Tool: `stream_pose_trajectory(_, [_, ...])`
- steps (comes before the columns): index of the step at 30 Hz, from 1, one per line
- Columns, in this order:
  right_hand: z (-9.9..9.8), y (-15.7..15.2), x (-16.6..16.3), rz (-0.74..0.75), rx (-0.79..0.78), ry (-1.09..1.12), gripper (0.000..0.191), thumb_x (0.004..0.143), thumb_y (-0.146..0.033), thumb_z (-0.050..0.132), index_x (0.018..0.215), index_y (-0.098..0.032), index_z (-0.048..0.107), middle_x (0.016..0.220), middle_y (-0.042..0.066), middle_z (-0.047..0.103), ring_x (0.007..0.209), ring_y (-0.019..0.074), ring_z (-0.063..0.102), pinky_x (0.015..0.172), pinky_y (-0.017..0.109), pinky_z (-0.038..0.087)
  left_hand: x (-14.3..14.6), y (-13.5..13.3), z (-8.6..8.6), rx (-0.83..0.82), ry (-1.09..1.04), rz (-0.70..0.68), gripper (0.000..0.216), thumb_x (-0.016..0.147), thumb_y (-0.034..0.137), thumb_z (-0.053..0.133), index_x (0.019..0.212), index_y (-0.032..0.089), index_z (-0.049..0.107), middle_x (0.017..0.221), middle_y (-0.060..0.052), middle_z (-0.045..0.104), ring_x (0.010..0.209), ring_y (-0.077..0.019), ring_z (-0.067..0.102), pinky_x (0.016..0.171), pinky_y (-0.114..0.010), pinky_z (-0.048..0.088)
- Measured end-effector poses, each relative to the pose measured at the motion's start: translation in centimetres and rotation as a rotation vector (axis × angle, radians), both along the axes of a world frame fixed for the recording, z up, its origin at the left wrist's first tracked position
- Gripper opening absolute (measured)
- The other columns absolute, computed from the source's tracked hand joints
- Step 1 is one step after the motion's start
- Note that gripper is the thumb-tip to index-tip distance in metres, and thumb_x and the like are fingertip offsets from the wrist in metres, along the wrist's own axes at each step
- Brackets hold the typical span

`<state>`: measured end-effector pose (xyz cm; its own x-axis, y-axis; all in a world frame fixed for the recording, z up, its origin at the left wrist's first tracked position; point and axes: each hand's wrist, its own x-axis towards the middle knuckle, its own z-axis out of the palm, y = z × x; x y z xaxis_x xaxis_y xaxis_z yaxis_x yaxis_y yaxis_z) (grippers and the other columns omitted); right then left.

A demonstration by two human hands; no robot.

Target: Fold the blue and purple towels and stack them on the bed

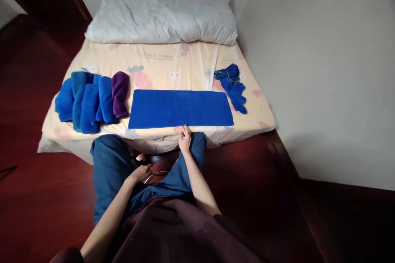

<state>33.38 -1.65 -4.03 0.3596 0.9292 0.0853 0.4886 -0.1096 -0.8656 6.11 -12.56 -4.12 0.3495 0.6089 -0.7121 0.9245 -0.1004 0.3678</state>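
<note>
A blue towel (181,109) lies flat on the bed as a long rectangle in front of me. My right hand (185,139) is at its near edge, fingers stretched toward it, with the fingertips at or just touching the edge. My left hand (142,172) rests near my thigh, its fingers loosely extended and holding nothing I can see. To the left is a row of folded blue towels (90,109), with a purple towel (120,93) at its right end. A crumpled heap of blue cloth (233,90) with green edging lies on the right.
The bed (163,70) has a pale yellow sheet printed with carrots and radishes. A bulky white quilt (163,12) is piled at its far end. A white wall (324,70) stands to the right; dark red floor (33,164) surrounds the bed's near side.
</note>
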Motion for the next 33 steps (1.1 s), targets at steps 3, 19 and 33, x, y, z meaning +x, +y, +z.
stream_pose_trajectory(3, [-0.6, -0.2, -0.2, -0.014, -0.003, 0.010, 0.060, 0.101, -0.028, 0.046, 0.159, -0.010, 0.049, 0.147, 0.022, 0.063, 0.128, 0.0256, 0.068, 0.108, 0.037, 0.056, -0.2, -0.1, 0.2, 0.015, -0.005, 0.015, 0.045, 0.104, 0.030, 0.039, 0.140, 0.018, 0.063, 0.127, -0.017, 0.075, 0.119, -0.0293, 0.073, 0.102, -0.037, 0.053])
stream_pose_trajectory(19, [0.3, 1.3, -0.3, -0.148, -0.041, 0.223, 0.065, 0.105, -0.051, 0.043, 0.147, -0.006, 0.063, 0.115, 0.018, 0.081, 0.093, 0.0238, 0.080, 0.093, 0.033, 0.061, 4.4, 12.9, 9.3, 0.246, -0.359, -0.019, 0.045, 0.099, 0.038, 0.042, 0.116, 0.017, 0.078, 0.115, -0.011, 0.080, 0.105, -0.0250, 0.074, 0.100, -0.033, 0.055])
stream_pose_trajectory(33, [0.0, 4.5, -2.4, -0.585, 0.018, 0.728, 0.059, 0.083, -0.063, 0.075, 0.100, -0.007, 0.077, 0.071, 0.011, 0.079, 0.057, 0.0228, 0.076, 0.061, 0.034, 0.066, 20.4, 43.8, 13.5, 0.678, 0.028, -0.339, 0.044, 0.095, 0.015, 0.049, 0.132, 0.013, 0.072, 0.126, -0.016, 0.075, 0.127, -0.0299, 0.062, 0.113, -0.043, 0.045])
